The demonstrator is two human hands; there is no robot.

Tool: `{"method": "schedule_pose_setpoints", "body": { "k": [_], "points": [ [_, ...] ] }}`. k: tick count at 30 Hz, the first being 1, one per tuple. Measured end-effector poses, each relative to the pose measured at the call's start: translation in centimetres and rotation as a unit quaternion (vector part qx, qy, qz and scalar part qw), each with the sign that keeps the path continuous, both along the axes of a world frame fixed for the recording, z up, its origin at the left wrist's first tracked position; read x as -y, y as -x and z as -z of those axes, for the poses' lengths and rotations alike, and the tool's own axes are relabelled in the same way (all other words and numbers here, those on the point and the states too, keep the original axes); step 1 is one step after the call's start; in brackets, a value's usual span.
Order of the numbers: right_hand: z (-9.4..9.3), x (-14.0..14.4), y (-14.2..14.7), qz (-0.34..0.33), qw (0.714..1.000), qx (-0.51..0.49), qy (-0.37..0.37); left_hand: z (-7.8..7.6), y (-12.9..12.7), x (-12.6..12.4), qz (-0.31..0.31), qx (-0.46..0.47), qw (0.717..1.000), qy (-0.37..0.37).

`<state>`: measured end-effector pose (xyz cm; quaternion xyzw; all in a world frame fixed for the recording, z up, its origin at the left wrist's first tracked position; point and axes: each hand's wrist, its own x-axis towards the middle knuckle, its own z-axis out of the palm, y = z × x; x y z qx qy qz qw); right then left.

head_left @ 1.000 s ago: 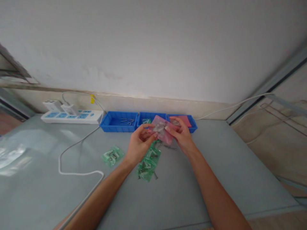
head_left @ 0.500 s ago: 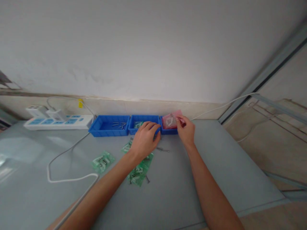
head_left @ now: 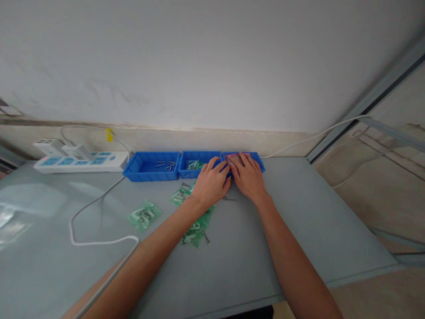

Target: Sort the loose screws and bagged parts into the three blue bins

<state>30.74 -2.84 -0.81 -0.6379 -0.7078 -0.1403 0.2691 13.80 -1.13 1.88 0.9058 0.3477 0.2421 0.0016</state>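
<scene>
My right hand (head_left: 248, 177) lies over the right blue bin, its fingers stretched out on a pink plastic bag (head_left: 231, 157). The hand hides most of that bag. My left hand (head_left: 212, 182) is beside it, fingers apart and curved, at the gap between the middle bin (head_left: 184, 173) and the right bin (head_left: 257, 157). Its fingertips reach close to the right hand's fingers. Inside the middle bin are green packets (head_left: 194, 165). Below my left wrist is a pile of green plastic packets (head_left: 199, 226) with loose screws (head_left: 206, 238) around it.
The left blue bin (head_left: 141, 166) holds several screws. Another green packet (head_left: 144, 215) lies on the grey table (head_left: 239, 257). A white power strip (head_left: 81, 164) with plugged-in chargers stands along the wall, and a white cable (head_left: 96, 243) crosses the table and my left forearm.
My right hand has moved left and laid the pink bag down inside the right bin, its pinch now loosened. My left hand has shifted slightly right. The camera view has moved a little.
</scene>
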Motion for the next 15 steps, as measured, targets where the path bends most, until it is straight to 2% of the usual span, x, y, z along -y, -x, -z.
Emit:
{"method": "schedule_pose_setpoints", "body": {
  "k": [8, 12, 15],
  "points": [
    [0.3, 0.3, 0.2, 0.011, 0.999, -0.001, 0.053, 0.1, 0.2, -0.4, 0.011, -0.017, 1.000, 0.009],
    [0.7, 0.3, 0.2, 0.011, 0.999, 0.006, 0.034, 0.1, 1.3, -0.2, 0.022, 0.014, 1.000, -0.004],
    [0.9, 0.3, 0.3, 0.005, 1.000, 0.006, 0.008, -0.1, 3.3, 0.2, 0.033, 0.037, 0.999, -0.012]
  ]
}}
